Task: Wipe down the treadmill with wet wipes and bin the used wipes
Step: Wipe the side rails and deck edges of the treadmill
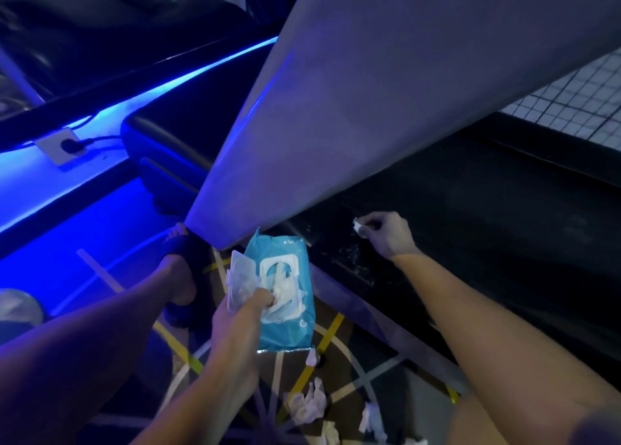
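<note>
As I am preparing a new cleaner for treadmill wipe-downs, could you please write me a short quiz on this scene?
1. True or false: the lid of the wipe pack held by the left hand stands open.
2. What does the right hand pinch? A: a small white wipe. B: a brush. C: a spray bottle.
3. Fill in: the crumpled used wipes lie on the ____.

Key: 1 true; 2 A; 3 floor.
</note>
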{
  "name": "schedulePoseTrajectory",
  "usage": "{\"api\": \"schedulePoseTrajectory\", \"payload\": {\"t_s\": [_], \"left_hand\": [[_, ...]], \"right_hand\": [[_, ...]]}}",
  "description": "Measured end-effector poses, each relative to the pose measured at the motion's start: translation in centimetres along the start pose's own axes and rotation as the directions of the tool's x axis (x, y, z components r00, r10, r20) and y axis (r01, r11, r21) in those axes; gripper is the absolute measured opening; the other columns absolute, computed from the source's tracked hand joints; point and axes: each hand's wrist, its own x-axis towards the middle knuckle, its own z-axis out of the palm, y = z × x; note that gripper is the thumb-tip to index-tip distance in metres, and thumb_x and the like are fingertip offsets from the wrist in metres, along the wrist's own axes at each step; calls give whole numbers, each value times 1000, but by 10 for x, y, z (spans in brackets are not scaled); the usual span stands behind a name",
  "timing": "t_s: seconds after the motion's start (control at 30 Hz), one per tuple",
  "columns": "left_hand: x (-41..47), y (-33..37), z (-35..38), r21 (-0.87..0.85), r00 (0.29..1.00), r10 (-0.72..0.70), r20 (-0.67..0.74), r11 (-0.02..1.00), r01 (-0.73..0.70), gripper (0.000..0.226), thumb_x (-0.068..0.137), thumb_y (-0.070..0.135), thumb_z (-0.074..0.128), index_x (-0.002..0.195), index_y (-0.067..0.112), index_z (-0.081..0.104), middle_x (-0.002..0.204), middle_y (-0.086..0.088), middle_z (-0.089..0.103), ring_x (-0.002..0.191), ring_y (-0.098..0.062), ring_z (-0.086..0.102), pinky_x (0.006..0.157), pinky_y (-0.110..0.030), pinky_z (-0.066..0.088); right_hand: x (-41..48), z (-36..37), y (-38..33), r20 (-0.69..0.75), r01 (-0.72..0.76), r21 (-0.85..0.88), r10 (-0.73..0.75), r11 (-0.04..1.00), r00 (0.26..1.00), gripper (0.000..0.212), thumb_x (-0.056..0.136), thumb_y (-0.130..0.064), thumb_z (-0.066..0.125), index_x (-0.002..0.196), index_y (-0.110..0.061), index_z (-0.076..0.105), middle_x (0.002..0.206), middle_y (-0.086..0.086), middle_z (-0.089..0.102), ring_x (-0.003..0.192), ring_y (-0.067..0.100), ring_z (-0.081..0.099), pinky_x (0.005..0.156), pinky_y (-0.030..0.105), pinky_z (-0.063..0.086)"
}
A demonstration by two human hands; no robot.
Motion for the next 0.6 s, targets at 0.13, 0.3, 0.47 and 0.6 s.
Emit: {"api": "schedulePoseTrajectory", "payload": {"t_s": [0.13, 0.3, 0.47, 0.6], "left_hand": [[-2, 1, 3, -8, 1000, 20, 18, 1000, -20, 38, 96, 8, 67, 133, 14, 64, 101, -11, 82, 83, -27, 81, 55, -32, 60], [-4, -3, 5, -25, 998, 57, 5, 998, -57, 37, 98, 11, 67, 135, 17, 65, 104, -8, 82, 85, -25, 81, 56, -32, 60], [-8, -8, 0, -66, 999, 34, -5, 997, -35, 35, 96, 12, 69, 131, 16, 66, 104, -8, 82, 87, -27, 81, 63, -37, 61], [-12, -10, -4, -55, 1000, 18, -2, 998, -18, 39, 93, 14, 73, 131, 14, 68, 105, -9, 82, 89, -30, 80, 75, -43, 64]], "right_hand": [[-12, -10, 5, 96, 176, -103, -166, 979, 981, 12, 87, -14, 75, 93, -23, 81, 101, -9, 73, 92, 6, 66, 77, 2, 41], [-44, -21, -3, 324, 290, -90, -248, 953, 913, 22, 87, -9, 74, 86, -31, 78, 97, -11, 71, 89, 0, 68, 82, 17, 48], [-96, -32, -22, 670, 250, -166, -77, 954, 738, 20, 86, -14, 76, 90, -34, 77, 90, -7, 76, 84, 2, 68, 81, 19, 53], [-134, -32, -23, 668, 237, -189, -52, 953, 743, 13, 85, -25, 79, 98, -29, 77, 88, -10, 75, 80, 1, 67, 83, 25, 55]]}}
